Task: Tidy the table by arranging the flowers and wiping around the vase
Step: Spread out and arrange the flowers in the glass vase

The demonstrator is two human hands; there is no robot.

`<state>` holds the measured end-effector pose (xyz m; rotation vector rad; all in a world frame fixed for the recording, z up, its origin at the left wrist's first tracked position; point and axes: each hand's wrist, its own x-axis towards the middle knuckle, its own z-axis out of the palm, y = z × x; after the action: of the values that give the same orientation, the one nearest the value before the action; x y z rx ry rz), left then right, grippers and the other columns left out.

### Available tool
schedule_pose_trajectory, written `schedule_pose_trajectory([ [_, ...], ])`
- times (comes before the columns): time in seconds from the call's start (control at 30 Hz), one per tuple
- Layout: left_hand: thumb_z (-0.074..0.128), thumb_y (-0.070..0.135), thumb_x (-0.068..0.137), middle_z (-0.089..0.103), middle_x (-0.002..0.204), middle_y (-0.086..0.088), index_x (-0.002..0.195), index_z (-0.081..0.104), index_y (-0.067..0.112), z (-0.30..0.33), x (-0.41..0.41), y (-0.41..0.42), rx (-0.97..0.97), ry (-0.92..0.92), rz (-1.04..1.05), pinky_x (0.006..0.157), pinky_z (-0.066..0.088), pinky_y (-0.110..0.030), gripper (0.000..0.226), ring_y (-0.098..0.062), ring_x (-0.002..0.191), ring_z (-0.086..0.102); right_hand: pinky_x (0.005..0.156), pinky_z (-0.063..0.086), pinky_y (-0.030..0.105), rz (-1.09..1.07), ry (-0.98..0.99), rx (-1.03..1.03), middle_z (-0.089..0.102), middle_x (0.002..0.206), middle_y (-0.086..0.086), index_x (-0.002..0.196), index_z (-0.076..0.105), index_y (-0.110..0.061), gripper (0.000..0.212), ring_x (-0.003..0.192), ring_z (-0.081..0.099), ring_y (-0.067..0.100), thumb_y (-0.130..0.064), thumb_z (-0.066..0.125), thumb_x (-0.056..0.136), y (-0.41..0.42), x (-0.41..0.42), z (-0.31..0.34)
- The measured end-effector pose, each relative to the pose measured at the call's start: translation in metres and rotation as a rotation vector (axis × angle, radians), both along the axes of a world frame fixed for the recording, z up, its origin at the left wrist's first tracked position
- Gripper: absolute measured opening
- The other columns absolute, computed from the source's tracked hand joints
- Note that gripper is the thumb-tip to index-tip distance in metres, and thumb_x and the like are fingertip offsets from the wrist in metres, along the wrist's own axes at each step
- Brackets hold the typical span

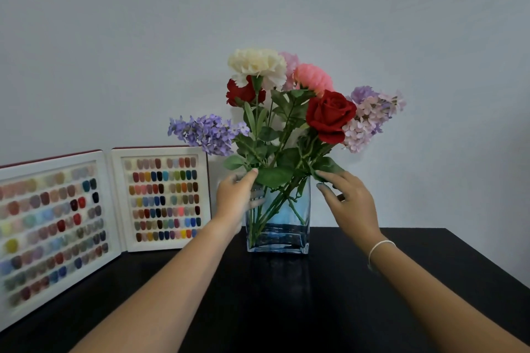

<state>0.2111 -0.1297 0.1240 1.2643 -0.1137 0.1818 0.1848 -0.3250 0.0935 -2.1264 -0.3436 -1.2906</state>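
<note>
Standing mid-counter (pixel 372 309), far from me against the pale wall, the square clear-glass vase (pixel 277 233) held a little water and thin green stems. My left hand (pixel 235 198) wrapped its grip on the vase's upper left edge, thumb touching a broad leaf. My right hand (pixel 348 203) hovered just beside the right rim, fingers apart, gripping nothing. I counted two red roses, three ruffled carnations (cream, pink, coral) and two frothy lilac sprays. Left stood an opened two-panel nail-colour display (pixel 109 203).
</note>
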Motion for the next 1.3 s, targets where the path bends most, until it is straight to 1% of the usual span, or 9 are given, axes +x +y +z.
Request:
schedule_pose_trajectory([
  [0.2,0.059,0.03,0.085,0.059,0.089,-0.011,0.088,0.057,0.012,0.0,-0.005,0.002,0.154,-0.055,0.191,0.066,0.057,-0.035,0.018,-0.023,0.08,0.061,0.066,0.045,0.022,0.023,0.036,0.058,0.063,0.105,0.0,0.115,0.058,-0.024,0.033,0.088,0.053,0.017,-0.017,0.06,0.084,-0.011,-0.001,-0.007],
  [0.3,0.058,0.028,0.084,0.056,0.08,0.0,0.087,0.056,0.014,0.001,-0.01,0.0,0.392,-0.301,0.37,0.072,0.052,-0.027,0.014,-0.018,0.077,0.056,0.067,0.045,0.022,0.001,0.049,0.085,0.061,0.105,0.0,0.119,0.054,-0.026,0.036,0.089,0.052,0.018,-0.017,0.059,0.084,-0.02,0.001,-0.008],
  [0.4,0.056,0.018,0.085,0.057,0.088,0.003,0.09,0.058,0.02,0.008,-0.015,-0.006,0.638,-0.612,0.425,0.072,0.044,-0.019,0.006,-0.015,0.085,0.054,0.07,0.048,0.028,-0.062,0.069,0.099,0.06,0.109,0.004,0.121,0.053,-0.024,0.037,0.093,0.05,0.02,-0.016,0.058,0.085,-0.028,0.003,-0.007],
  [0.53,0.052,0.016,0.087,0.058,0.109,0.002,0.113,0.059,0.022,0.02,-0.018,-0.019,0.889,-0.846,0.403,0.082,0.028,-0.005,0.027,-0.014,0.104,0.047,0.079,0.05,0.04,-0.13,0.125,0.062,0.057,0.112,0.008,0.119,0.055,-0.021,0.035,0.099,0.047,0.022,-0.016,0.058,0.084,-0.032,0.007,-0.005],
  [0.7,0.051,0.026,0.089,0.053,0.125,0.008,0.128,0.048,0.032,0.037,-0.014,-0.031,1.134,-0.958,0.185,0.094,0.031,-0.024,0.04,-0.016,0.115,0.04,0.073,0.042,0.032,-0.208,0.154,-0.043,0.057,0.115,0.01,0.11,0.062,-0.018,0.026,0.103,0.047,0.027,-0.017,0.058,0.085,-0.034,0.017,0.0],
  [0.8,0.05,0.03,0.09,0.056,0.126,0.006,0.124,0.053,0.03,0.037,-0.005,-0.027,1.236,-0.912,0.119,0.098,0.024,-0.026,0.034,-0.018,0.121,0.037,0.067,0.039,0.03,-0.266,0.165,-0.056,0.059,0.112,0.009,0.101,0.067,-0.015,0.018,0.1,0.048,0.027,-0.019,0.057,0.087,-0.037,0.021,0.004],
  [1.07,0.05,0.021,0.09,0.062,0.104,0.006,0.107,0.066,0.02,0.019,0.001,0.008,0.94,-0.84,0.217,0.087,0.042,-0.027,0.023,-0.011,0.102,0.053,0.074,0.039,0.029,-0.201,0.152,0.15,0.059,0.108,0.007,0.102,0.066,-0.016,0.019,0.099,0.048,0.021,-0.023,0.055,0.087,-0.039,0.01,-0.011],
  [1.2,0.048,0.014,0.091,0.06,0.104,0.007,0.109,0.063,0.021,-0.015,-0.003,0.027,0.699,-0.707,0.307,0.077,0.039,-0.003,0.024,0.01,0.092,0.054,0.08,0.045,0.032,-0.06,0.202,0.343,0.057,0.108,-0.002,0.106,0.063,-0.024,0.02,0.097,0.052,0.016,-0.024,0.054,0.088,-0.026,-0.002,-0.04],
  [1.3,0.046,0.012,0.092,0.06,0.11,0.003,0.111,0.059,0.021,-0.05,-0.003,0.033,0.588,-0.544,0.31,0.077,0.036,0.001,0.025,-0.001,0.1,0.055,0.079,0.043,0.027,0.016,0.286,0.447,0.059,0.108,-0.004,0.108,0.062,-0.025,0.022,0.095,0.055,0.014,-0.021,0.055,0.087,-0.011,-0.004,-0.063],
])
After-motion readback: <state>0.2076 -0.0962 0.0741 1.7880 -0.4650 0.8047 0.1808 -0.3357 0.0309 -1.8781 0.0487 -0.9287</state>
